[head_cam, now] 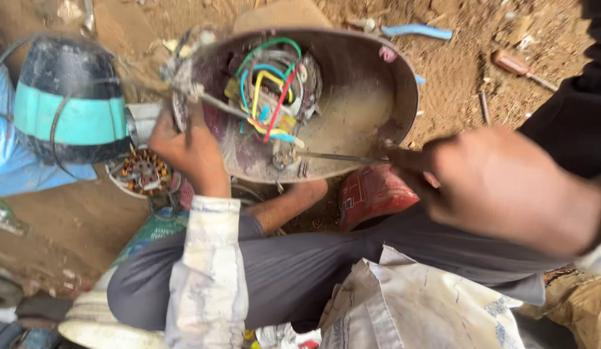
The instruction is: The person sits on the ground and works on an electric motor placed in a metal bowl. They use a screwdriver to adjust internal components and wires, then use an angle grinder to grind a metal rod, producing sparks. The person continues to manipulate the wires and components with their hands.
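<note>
A flat red package with pale line markings lies just below the right hand, tucked under the rim of the bowl-shaped metal housing; far out past the left hand stands a dark motor body wrapped by a broad turquoise band, its print too blurred to make out. The right hand is closed round the handle of a screwdriver, whose thin shaft runs nearly level — long axis left to right — with the tip at a small fitting low inside the housing. The left hand grips the housing's near-left rim, fingers curled over the edge, steadying it. Between the hands, the housing's open mouth faces the camera, with green, blue, yellow and red wires looped at its middle. A copper-wound stator sits just beside the left wrist. Beyond the right hand there is open dirt ground, with a blue-handled tool and a brown-handled one scattered on it.
</note>
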